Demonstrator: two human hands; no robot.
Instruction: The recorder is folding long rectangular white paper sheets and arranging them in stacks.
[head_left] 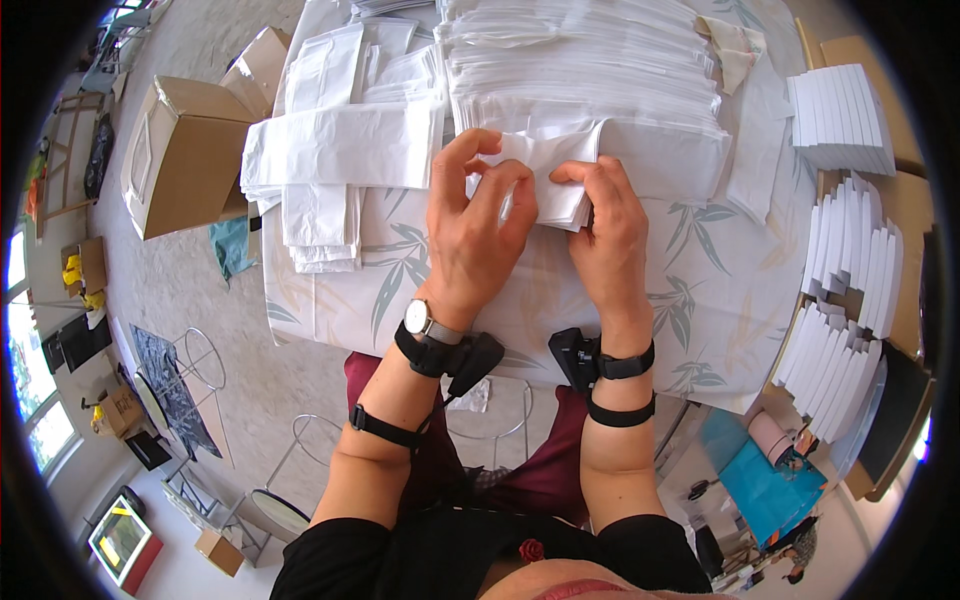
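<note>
My right hand [608, 222] grips a small stack of folded white sheets [565, 208] by its right edge, thumb on top and fingers wrapped round the side. At the stack's left edge is my left hand [472, 220], its index finger bent apart over the sheets. Its other fingertips curl in toward the thumb in a pinch; whatever is between them is hidden. Just beyond both hands lies a long row of overlapping white sheets [590, 65]. To the left, more folded white bundles [340, 145] lie across one another.
A patterned cloth covers the table [540, 290]. Open cardboard boxes [190, 155] stand at its left. Along the right side are several rows of white folded pieces [840, 115] on cardboard. Round metal stool frames [490, 425] stand near my legs. A blue bag [770, 490] is at the lower right.
</note>
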